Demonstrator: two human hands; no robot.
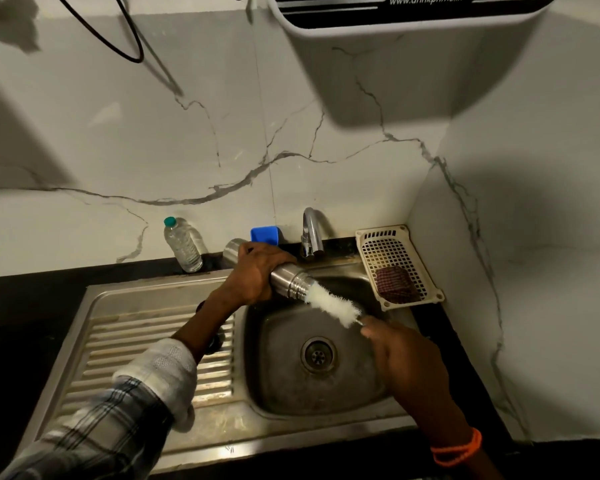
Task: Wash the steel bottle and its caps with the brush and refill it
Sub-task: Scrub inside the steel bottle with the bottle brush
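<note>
My left hand (257,271) grips the steel bottle (291,279) around its middle, holding it tilted over the sink basin (284,372) with its open mouth pointing down to the right. A white bottle brush (334,304) sticks out of that mouth, most of its bristles showing outside. My right hand (400,355) holds the brush's handle just below the bristles; the handle itself is hidden in the fist. A small dark object (216,342) lies on the draining board under my left forearm; I cannot tell whether it is a cap.
A chrome tap (311,233) stands behind the basin. A cream plastic basket (397,265) with a red checked cloth sits at the back right. A clear plastic water bottle (182,245) and a blue holder (264,234) stand against the wall. A water purifier (409,12) hangs above.
</note>
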